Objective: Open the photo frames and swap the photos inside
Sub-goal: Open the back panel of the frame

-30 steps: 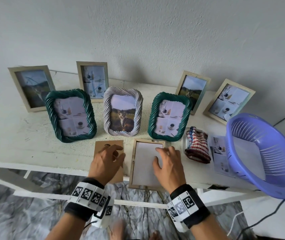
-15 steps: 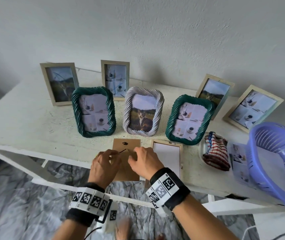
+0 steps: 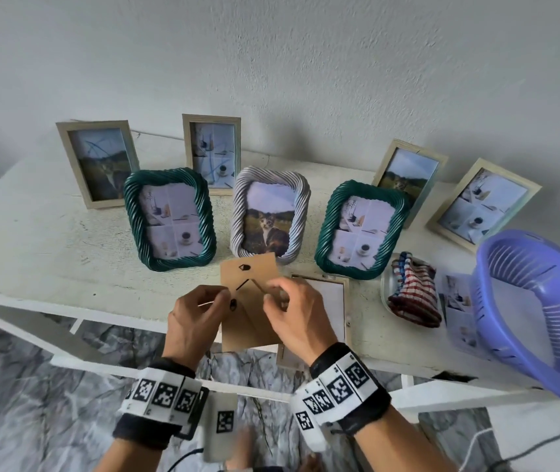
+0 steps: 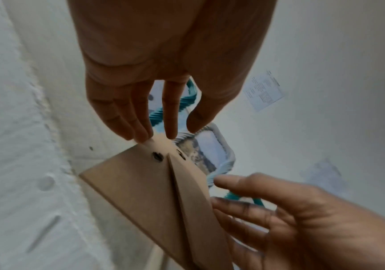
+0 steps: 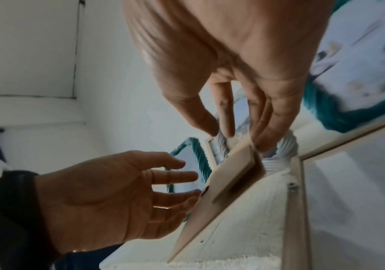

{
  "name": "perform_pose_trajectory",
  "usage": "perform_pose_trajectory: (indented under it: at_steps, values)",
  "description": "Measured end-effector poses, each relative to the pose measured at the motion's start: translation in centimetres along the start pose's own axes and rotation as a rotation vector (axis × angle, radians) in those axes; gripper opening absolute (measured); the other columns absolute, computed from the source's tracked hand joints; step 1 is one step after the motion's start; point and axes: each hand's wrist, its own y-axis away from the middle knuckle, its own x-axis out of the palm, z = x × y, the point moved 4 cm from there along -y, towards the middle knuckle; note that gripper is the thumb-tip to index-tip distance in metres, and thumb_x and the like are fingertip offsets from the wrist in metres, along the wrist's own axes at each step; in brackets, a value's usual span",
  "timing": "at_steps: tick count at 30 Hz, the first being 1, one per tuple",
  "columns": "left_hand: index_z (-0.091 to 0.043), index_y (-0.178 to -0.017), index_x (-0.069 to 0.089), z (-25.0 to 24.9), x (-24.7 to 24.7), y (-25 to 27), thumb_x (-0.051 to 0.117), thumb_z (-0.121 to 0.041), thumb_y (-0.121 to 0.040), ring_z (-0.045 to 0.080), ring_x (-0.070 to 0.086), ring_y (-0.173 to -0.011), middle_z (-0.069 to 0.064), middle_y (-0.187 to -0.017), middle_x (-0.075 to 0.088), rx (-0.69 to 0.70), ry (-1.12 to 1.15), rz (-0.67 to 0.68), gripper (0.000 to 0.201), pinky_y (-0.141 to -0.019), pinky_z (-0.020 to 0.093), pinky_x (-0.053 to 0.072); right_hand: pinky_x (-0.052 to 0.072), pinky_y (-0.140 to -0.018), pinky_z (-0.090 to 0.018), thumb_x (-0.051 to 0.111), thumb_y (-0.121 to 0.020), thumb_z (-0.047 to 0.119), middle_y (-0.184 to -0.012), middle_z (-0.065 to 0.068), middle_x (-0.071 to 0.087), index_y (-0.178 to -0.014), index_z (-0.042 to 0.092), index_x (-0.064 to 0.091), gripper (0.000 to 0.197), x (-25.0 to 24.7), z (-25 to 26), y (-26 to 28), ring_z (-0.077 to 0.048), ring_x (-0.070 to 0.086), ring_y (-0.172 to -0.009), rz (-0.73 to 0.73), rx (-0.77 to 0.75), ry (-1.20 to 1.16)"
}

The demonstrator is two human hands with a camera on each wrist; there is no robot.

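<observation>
A brown cardboard backing board [image 3: 248, 321] is tilted up off the white table [image 3: 33, 253] near its front edge. My left hand [image 3: 225, 296] touches the board's left edge with straight, spread fingers [image 5: 187, 182]. My right hand [image 3: 271, 291] pinches the top of the board's fold-out stand flap [image 5: 235, 168] between thumb and fingers. The flap [image 4: 194, 201] stands out from the board [image 4: 140, 191]. Just right of the board, the open wooden frame [image 3: 319, 276] lies face down with a white sheet [image 3: 329, 308] inside.
Behind stand two green braided frames [image 3: 169, 219] [image 3: 360, 229], a white braided cat frame [image 3: 270, 216] and several wooden frames. At the right lie a striped cloth [image 3: 413, 294], a loose photo [image 3: 459, 301] and a purple basket [image 3: 537, 308] overhanging the edge.
My right hand left the sheet in the open frame and moved left to the backing board. The board, flat under my left hand before, is now lifted with its flap pulled out.
</observation>
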Motion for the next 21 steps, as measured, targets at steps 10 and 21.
perform_pose_trajectory:
  at_steps: [10,21]
  values:
    - [-0.022,-0.085,0.074,-2.3,7.9,2.0,0.066,-0.055,-0.066,0.013,0.071,-0.087,-0.004,-0.083,0.076,-0.029,0.198,0.315,0.039,-0.083,0.043,0.057,0.047,-0.072,-0.006,0.068,-0.084,0.001,-0.094,0.008,0.07,-0.11,0.014,0.071,0.029,-6.8,-7.7,3.6,0.009,0.062,-0.08,-0.226,0.351,-0.358]
    - [-0.021,-0.099,0.071,-1.9,9.2,2.7,0.064,-0.02,-0.09,0.009,0.063,-0.091,-0.002,-0.105,0.062,0.21,-0.151,0.208,0.011,-0.079,0.026,0.05,0.043,-0.082,-0.007,0.064,-0.083,-0.003,-0.102,-0.003,0.067,-0.108,0.012,0.072,0.031,-6.5,-10.5,4.0,-0.007,0.061,-0.091,-0.256,0.191,-0.109]
